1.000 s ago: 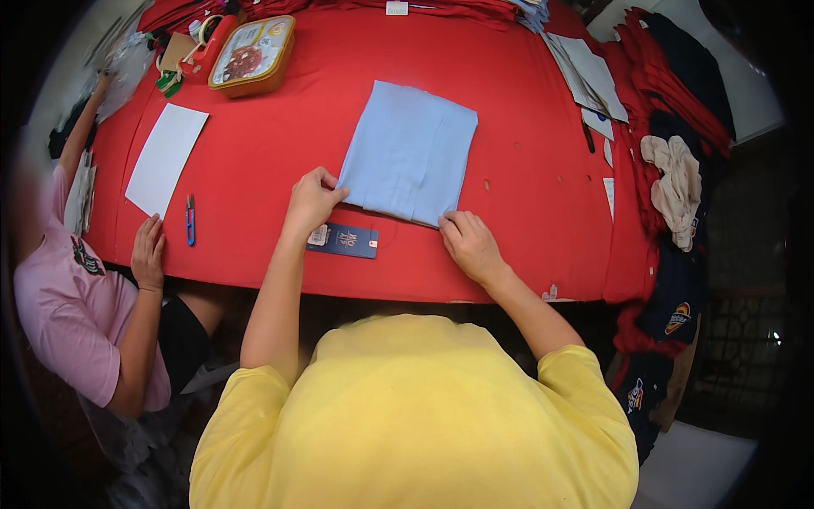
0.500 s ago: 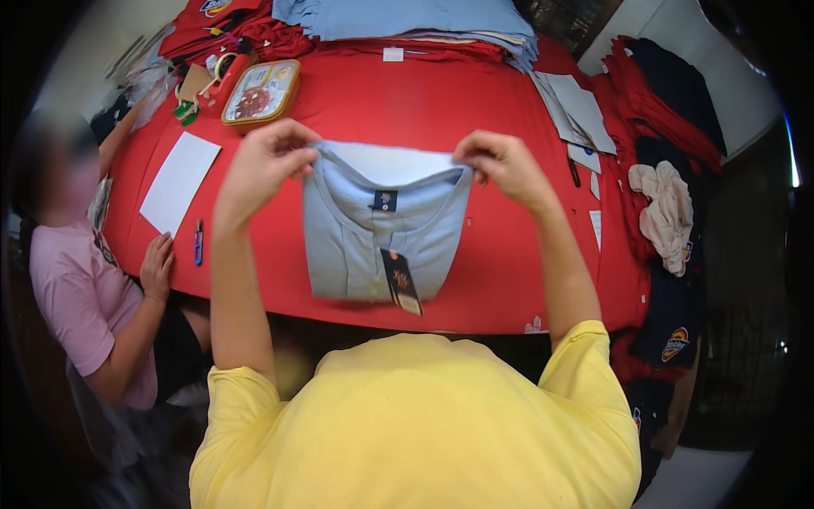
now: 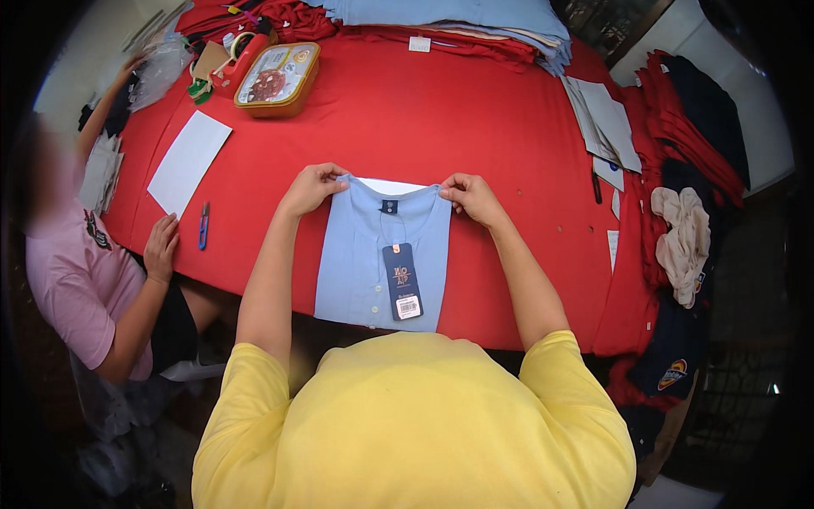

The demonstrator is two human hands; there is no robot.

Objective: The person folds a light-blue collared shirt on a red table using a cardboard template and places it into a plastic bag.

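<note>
A folded light blue shirt [image 3: 352,254] lies on the red-covered table, its collar away from me and its lower end at the near edge. My left hand [image 3: 312,188] pinches its left shoulder corner, and my right hand [image 3: 475,199] pinches the right one. A strip of white paper or card [image 3: 386,186] shows behind the neckline between my hands. Inside the collar is a small dark label [image 3: 389,207]. A dark hang tag [image 3: 402,280] on a loop lies flat over the front, next to the shirt's pale buttons.
At my left, a person in a pink shirt [image 3: 72,284] rests one hand [image 3: 160,248] on the red table [image 3: 407,127]. Near it are blue thread snips [image 3: 203,226] and a white sheet [image 3: 188,163]. Behind stand a lidded tub [image 3: 277,81] and folded blue garments [image 3: 449,12]; papers [image 3: 602,123] lie right.
The shirt has come down from a raised, tilted hold to lying flat on the table. Both hands moved lower and closer together, still gripping its shoulders. The hang tag now lies straight.
</note>
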